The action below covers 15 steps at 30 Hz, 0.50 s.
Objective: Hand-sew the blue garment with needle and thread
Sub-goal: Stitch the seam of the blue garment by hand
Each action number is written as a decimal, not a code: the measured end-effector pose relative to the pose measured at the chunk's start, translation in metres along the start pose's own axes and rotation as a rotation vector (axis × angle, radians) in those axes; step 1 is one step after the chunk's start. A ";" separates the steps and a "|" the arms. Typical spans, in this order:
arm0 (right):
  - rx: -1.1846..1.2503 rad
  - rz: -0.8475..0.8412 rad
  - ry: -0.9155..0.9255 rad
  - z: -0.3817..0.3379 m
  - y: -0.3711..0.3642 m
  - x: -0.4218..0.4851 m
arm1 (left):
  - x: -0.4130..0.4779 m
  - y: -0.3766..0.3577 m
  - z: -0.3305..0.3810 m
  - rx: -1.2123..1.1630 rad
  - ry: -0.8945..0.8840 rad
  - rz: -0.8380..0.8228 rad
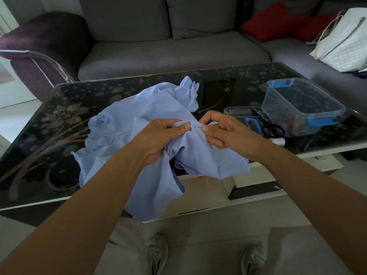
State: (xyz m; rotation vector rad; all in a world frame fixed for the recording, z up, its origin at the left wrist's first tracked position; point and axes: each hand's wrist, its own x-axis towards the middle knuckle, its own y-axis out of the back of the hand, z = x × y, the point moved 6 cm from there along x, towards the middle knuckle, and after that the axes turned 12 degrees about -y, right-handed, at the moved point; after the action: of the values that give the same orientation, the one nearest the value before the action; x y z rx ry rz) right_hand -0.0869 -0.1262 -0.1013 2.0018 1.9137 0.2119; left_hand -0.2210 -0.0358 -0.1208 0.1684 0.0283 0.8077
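The light blue garment [123, 139] lies crumpled across the dark glass table [39, 135], with part of it lifted in front of me. My left hand [158, 135] grips a fold of the fabric between thumb and fingers. My right hand [224, 132] pinches the thin needle [196, 127], which lies across the fold between my two thumbs. A pale thread [220, 161] trails down over the hanging cloth.
At the right of the table stand a clear plastic box with blue clips [301, 104], its lid [242, 114], black scissors [268, 126] and a white spool [278, 140]. A grey sofa [168, 46] with red cushions [276, 20] and a white bag [345, 40] lies beyond.
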 end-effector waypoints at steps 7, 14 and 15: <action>-0.007 0.004 0.004 0.002 -0.003 0.001 | 0.001 -0.002 -0.003 0.048 0.001 0.032; 0.010 0.047 0.003 0.000 -0.002 0.003 | -0.001 -0.006 0.002 -0.019 0.002 0.013; 0.023 0.045 0.000 0.000 -0.003 0.003 | -0.002 -0.007 0.002 -0.028 0.003 0.004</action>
State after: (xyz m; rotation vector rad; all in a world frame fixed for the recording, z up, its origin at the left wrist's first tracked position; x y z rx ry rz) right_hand -0.0895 -0.1231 -0.1029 2.0611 1.8803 0.2025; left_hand -0.2173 -0.0428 -0.1198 0.1407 0.0194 0.8121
